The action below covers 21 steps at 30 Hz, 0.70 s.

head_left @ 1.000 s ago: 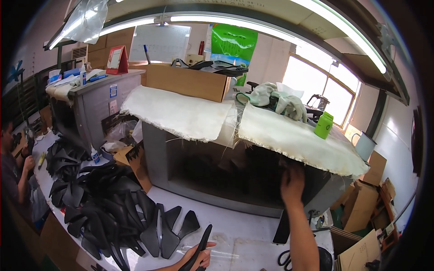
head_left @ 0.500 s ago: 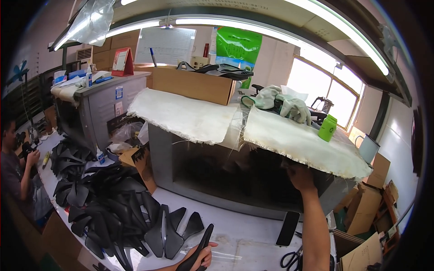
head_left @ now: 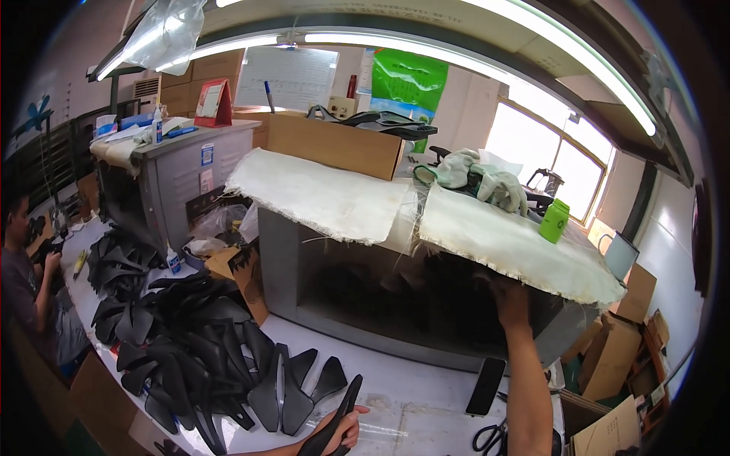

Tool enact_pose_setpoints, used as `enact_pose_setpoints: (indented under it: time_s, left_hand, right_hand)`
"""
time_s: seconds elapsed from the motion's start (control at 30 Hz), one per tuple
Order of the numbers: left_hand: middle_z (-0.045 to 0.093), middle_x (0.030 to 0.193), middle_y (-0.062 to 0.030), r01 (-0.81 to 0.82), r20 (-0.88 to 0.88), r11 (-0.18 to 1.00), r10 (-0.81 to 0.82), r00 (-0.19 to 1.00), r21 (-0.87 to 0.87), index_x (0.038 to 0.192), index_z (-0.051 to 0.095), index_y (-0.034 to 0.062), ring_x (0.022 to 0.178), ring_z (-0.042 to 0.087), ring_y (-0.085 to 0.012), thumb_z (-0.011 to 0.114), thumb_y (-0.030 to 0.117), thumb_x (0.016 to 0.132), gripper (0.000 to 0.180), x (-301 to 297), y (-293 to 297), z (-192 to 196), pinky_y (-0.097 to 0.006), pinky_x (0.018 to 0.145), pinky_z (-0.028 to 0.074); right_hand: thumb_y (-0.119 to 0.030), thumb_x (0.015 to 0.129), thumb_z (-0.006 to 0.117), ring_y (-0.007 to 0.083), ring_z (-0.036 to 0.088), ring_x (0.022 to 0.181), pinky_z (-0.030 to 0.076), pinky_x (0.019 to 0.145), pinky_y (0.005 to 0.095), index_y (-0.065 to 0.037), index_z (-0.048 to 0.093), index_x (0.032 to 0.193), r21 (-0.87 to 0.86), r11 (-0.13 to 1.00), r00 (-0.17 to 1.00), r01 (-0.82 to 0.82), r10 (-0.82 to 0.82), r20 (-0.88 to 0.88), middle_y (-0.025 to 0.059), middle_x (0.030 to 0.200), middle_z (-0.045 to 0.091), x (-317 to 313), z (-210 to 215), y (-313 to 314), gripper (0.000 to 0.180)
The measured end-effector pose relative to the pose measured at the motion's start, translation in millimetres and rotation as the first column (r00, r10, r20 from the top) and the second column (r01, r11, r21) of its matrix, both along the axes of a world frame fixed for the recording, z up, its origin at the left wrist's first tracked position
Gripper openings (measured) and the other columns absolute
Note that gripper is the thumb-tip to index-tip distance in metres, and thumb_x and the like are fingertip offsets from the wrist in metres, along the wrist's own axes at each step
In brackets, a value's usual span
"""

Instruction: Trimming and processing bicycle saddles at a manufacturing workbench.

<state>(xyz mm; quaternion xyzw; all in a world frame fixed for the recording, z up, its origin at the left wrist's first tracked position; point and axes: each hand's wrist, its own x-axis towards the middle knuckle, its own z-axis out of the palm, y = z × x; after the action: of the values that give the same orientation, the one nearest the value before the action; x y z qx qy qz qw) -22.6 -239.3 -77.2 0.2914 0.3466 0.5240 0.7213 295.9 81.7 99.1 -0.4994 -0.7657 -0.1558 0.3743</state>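
Note:
In my left hand [head_left: 348,432], low in the middle, a long curved black plastic piece [head_left: 334,427] stands tilted, with my fingers closed round it. My right hand [head_left: 511,298] reaches under the frayed white cloth [head_left: 502,235] into the dark opening of a grey metal box [head_left: 365,338]. Shadow hides its fingertips, and whatever they touch cannot be made out. Left of my left hand, several similar black pieces [head_left: 201,357] lie heaped on the white table [head_left: 380,403]. A few flat ones lie closest to the held piece.
Below my right forearm lie a black phone [head_left: 485,386] and scissors [head_left: 488,437]. On the box stand a green bottle [head_left: 554,220], gloves [head_left: 494,186], a mug [head_left: 620,254] and a cardboard carton [head_left: 327,144]. A person [head_left: 34,281] sits at the far left. Cardboard boxes [head_left: 608,357] stand at right.
The whole view has shifted slightly, so the scene sits a little further right. My left hand keeps the black piece almost still. My right hand stays in the box's opening.

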Motion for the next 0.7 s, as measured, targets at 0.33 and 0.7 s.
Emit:
enact_pose_setpoints:
  time_s: [0.33, 0.7]
  left_hand:
    - [0.037, 0.067, -0.0026, -0.160, 0.036, 0.986, 0.158, 0.987, 0.038, 0.116, 0.048, -0.0008, 0.055, 0.038, -0.0144, 0.029, 0.046, 0.113, 0.051, -3, 4, -20, -0.032, 0.061, 0.044]
    - [0.050, 0.078, -0.0054, -0.210, -0.062, 0.975, 0.214, 0.975, 0.069, 0.141, 0.042, -0.0003, 0.063, 0.046, -0.0155, 0.032, 0.038, 0.114, 0.048, 6, 3, -5, -0.033, 0.068, 0.046]
  right_hand:
    - [-0.006, 0.076, 0.083, 0.0374, 0.067, 0.109, 0.057, 0.092, 0.0443, -0.005, 0.076, 0.100, 0.077, 0.952, 0.953, -0.296, 0.300, -0.044, 0.0203, 0.117, 0.068, -59, -70, -243, 0.025]
    - [-0.017, 0.081, 0.081, 0.0379, 0.064, 0.115, 0.052, 0.097, 0.0464, 0.000, 0.072, 0.112, -0.425, 0.840, 0.939, -0.336, 0.262, -0.224, 0.0206, 0.126, 0.066, -39, -105, -439, 0.036]
